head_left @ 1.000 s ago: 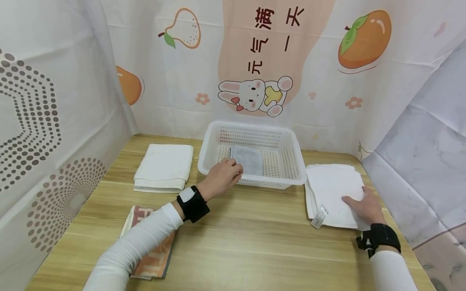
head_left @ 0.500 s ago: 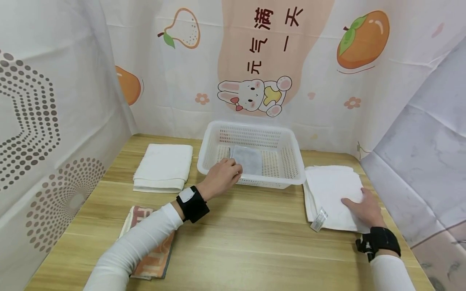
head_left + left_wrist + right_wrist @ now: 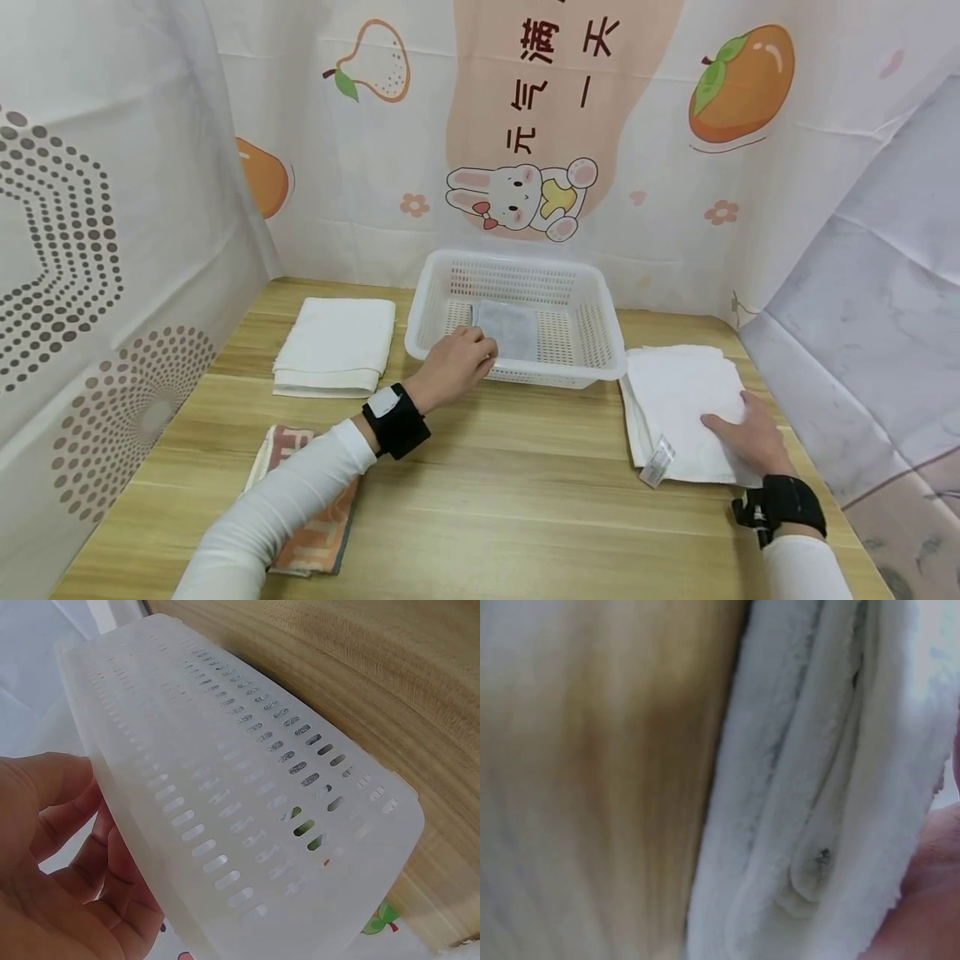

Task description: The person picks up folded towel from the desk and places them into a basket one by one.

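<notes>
My left hand (image 3: 459, 364) is at the near rim of a white plastic basket (image 3: 600, 317), its thumb and curled fingers gripping the edge in the left wrist view. A folded grey cloth (image 3: 506, 329) lies in the basket. To the right, my right hand (image 3: 750, 433) rests on the right side of a folded white towel (image 3: 682, 400), thumb spread apart from the fingers. The towel's stacked layers (image 3: 780, 825) show close up in the right wrist view. A small label (image 3: 657, 462) sticks out at its near left corner.
Another folded white towel (image 3: 337, 342) lies at the back left of the wooden table (image 3: 525, 500). A patterned orange towel (image 3: 322, 533) is partly hidden under my left forearm. Printed curtains (image 3: 660, 208) stand behind and along both sides.
The white towel under my right hand has slid slightly toward me, and the hand has shifted with it. My left hand stays at the basket rim.
</notes>
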{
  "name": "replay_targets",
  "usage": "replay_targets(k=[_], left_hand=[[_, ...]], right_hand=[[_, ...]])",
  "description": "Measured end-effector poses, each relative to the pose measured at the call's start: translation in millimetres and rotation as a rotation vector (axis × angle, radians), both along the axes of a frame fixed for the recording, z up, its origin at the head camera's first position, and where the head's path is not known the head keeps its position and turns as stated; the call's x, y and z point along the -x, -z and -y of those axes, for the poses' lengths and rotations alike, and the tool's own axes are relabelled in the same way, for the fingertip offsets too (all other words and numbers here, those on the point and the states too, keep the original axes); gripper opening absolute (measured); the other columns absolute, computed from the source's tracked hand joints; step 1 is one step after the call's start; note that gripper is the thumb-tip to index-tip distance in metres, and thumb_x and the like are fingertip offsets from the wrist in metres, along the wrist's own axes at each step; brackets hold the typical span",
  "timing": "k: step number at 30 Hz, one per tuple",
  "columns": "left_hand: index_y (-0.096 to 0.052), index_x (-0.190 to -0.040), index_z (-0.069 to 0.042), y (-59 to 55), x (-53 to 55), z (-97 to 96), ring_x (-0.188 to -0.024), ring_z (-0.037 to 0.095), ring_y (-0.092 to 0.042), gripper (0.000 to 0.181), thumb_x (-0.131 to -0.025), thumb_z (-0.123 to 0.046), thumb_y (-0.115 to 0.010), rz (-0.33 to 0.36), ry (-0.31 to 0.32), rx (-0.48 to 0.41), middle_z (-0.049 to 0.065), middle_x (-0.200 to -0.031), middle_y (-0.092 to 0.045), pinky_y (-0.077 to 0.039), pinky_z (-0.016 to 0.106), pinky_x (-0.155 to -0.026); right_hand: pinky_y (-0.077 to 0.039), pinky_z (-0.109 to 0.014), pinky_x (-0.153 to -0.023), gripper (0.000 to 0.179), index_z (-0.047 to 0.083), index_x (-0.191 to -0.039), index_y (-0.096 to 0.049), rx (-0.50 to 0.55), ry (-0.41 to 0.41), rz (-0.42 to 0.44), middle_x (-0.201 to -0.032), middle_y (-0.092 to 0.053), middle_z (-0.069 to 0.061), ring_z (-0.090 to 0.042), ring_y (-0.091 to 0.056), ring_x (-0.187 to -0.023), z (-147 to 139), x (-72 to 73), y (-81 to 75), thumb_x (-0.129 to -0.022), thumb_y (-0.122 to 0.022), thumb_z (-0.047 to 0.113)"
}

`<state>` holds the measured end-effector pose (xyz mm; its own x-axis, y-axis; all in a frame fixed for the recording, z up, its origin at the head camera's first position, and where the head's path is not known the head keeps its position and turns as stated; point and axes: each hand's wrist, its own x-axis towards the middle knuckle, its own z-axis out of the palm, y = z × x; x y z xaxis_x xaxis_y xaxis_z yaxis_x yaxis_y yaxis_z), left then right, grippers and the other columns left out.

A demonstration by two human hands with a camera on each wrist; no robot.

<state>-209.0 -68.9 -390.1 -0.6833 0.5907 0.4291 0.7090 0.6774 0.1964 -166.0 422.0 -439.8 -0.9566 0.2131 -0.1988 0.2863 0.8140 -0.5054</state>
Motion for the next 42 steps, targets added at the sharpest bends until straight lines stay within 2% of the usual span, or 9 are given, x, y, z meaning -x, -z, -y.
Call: replay_targets(k=[5, 15, 23, 32, 36, 42], left_hand=[[-0.07, -0.096, -0.01, -0.4, 0.5, 0.1, -0.079, 0.021, -0.053, 0.008, -0.098, -0.009, -0.062, -0.002, -0.004, -0.006, 0.006, -0.089, -0.062, -0.045, 0.031, -0.07], [-0.069, -0.096, -0.01, 2.9, 1.9, -0.3, -0.078, 0.021, -0.053, 0.007, -0.097, -0.009, -0.062, -0.015, -0.003, -0.004, 0.006, -0.088, -0.062, -0.044, 0.031, -0.071], [-0.07, -0.096, -0.01, 1.2, 2.3, -0.6, -0.08, 0.021, -0.054, 0.007, -0.097, -0.01, -0.063, -0.013, -0.008, 0.002, 0.006, -0.089, -0.063, -0.045, 0.031, -0.073], [-0.07, -0.097, -0.01, 0.4, 3.0, -1.1, -0.082, 0.022, -0.055, 0.008, -0.098, -0.01, -0.062, 0.013, -0.008, 0.002, 0.007, -0.09, -0.063, -0.045, 0.032, -0.073], [-0.07, -0.097, -0.01, 0.0, 3.0, -0.9, -0.081, 0.022, -0.054, 0.008, -0.098, -0.009, -0.062, 0.023, -0.013, 0.001, 0.006, -0.09, -0.063, -0.045, 0.032, -0.072], [-0.07, -0.097, -0.009, 0.1, 2.2, -1.6, -0.081, 0.022, -0.054, 0.008, -0.098, -0.01, -0.062, 0.016, -0.009, -0.002, 0.007, -0.09, -0.063, -0.045, 0.032, -0.073]], right_hand=[[-0.024, -0.071, -0.104, 0.103, -0.018, -0.149, 0.001, 0.001, 0.006, 0.008, -0.147, -0.012, -0.048, -0.065, -0.02, -0.132, 0.3, -2.3, 0.1, -0.097, -0.057, 0.05], [-0.023, -0.071, -0.104, 0.102, -0.021, -0.147, 0.0, 0.016, -0.027, 0.002, -0.145, -0.012, -0.049, -0.065, -0.019, -0.131, 2.7, -9.7, -2.7, -0.096, -0.059, 0.044], [-0.022, -0.072, -0.104, 0.103, -0.02, -0.148, 0.0, 0.036, -0.034, 0.024, -0.146, -0.01, -0.049, -0.065, -0.017, -0.132, 3.6, -10.9, -5.7, -0.095, -0.063, 0.042], [-0.022, -0.072, -0.103, 0.104, -0.022, -0.146, -0.003, 0.049, -0.069, 0.055, -0.144, -0.009, -0.05, -0.065, -0.017, -0.131, 2.5, -13.0, -10.7, -0.092, -0.067, 0.039], [-0.025, -0.071, -0.102, 0.103, -0.024, -0.145, -0.005, 0.062, -0.093, 0.069, -0.142, -0.011, -0.051, -0.062, -0.022, -0.128, 3.0, -12.8, -13.8, -0.091, -0.069, 0.036], [-0.031, -0.067, -0.098, 0.101, -0.024, -0.141, -0.007, 0.064, -0.089, 0.135, -0.136, -0.018, -0.052, -0.057, -0.03, -0.12, 2.6, -13.9, -16.8, -0.09, -0.069, 0.036]])
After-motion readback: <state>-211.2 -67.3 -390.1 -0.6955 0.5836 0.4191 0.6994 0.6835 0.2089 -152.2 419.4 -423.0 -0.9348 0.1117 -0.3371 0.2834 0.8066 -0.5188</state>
